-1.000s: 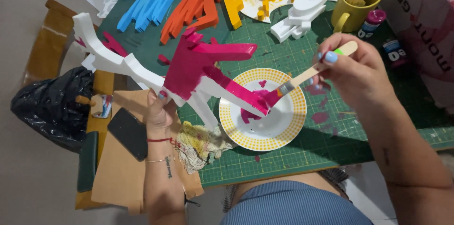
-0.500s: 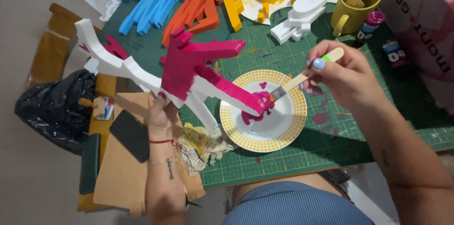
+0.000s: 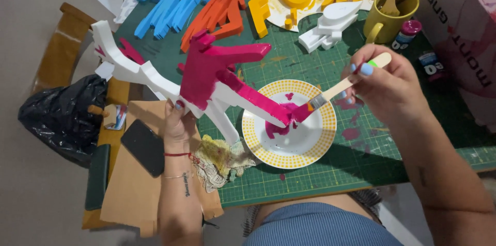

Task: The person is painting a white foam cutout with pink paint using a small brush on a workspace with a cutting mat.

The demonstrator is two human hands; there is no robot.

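**Pink paint going onto a white foam shape**

Pink covers about half of the foam cut-out point(image 3: 206, 78), a long branching piece whose other arms are bare white. In the head view, the only one, it is held in the air above the green cutting mat point(image 3: 310, 173), near the left side of it. The left hand point(image 3: 178, 122) is clamped on a white lower arm of the piece, from below, with the fingers clear of the wet colour. The right hand point(image 3: 382, 83) is closed around the wooden handle of a flat brush point(image 3: 336, 91), and the bristles touch the pink tip of one arm, just above the yellow-rimmed plate point(image 3: 289, 124) with its pool of pink paint.

I judge the piece light and fairly stiff, yet its thin arms look easy to snap or dent, and fresh paint would smear. The dry white part near the thick middle seems the safest place to hold.

A stained rag point(image 3: 225, 158) lies on the mat just left of the plate, and a yellow mug point(image 3: 387, 21) stands at the far right.
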